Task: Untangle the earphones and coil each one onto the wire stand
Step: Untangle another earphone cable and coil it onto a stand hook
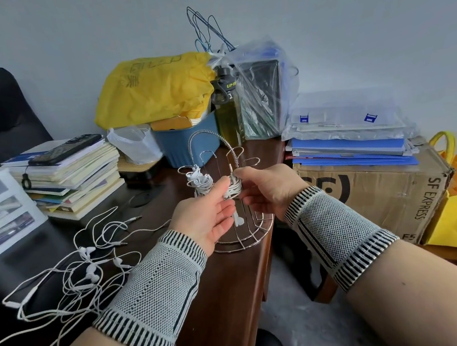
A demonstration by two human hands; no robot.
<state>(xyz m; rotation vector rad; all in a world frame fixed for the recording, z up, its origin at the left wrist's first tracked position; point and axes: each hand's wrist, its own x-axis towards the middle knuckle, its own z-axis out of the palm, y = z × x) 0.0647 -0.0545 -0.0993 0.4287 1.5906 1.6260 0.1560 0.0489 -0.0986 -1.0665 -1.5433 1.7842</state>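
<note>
A chrome wire stand [252,233] sits near the desk's right edge. One white earphone bundle [201,180] hangs coiled on its left arm. A second white coil [233,190] is wrapped round a front arm of the stand, with an earbud [238,220] dangling below it. My left hand [208,218] pinches this coil from the left with thumb and fingers. My right hand [268,189] grips it from the right, fingers curled round the wire. A tangle of several white earphones [87,272] lies on the dark desk at the left.
A stack of books with a phone [64,149] on top stands at the left. A blue bin [188,146], yellow bag [153,87] and dark water bottle [227,108] sit behind the stand. A cardboard box [378,188] with folders stands right of the desk.
</note>
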